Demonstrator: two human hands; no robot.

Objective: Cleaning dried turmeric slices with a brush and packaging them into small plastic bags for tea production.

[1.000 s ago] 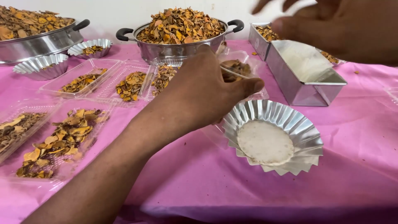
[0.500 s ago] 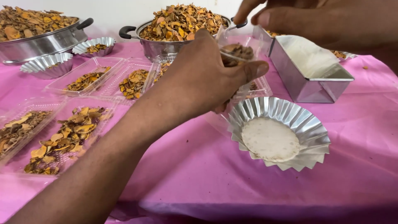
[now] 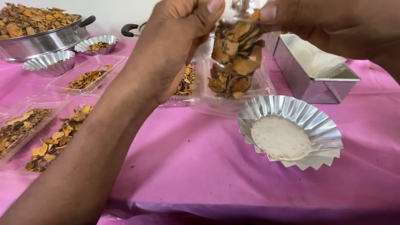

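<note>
A clear plastic tray (image 3: 233, 62) of dried orange-brown chips was tipped nearly on edge in the air, pinched at its top rim by both grips, the left hand (image 3: 175, 46) closed on one side and the right hand (image 3: 329, 21) closed on the other. Just below them sat a fluted foil cup (image 3: 291, 133) with a pale bottom on the pink table (image 3: 200, 166), a rectangular metal tin (image 3: 312, 71) beyond it under the right grip. Behind the left forearm, partly hidden, lay more chip-filled clear trays (image 3: 87, 75), small foil cups (image 3: 50, 62) and a heaped steel pan (image 3: 37, 29).
</note>
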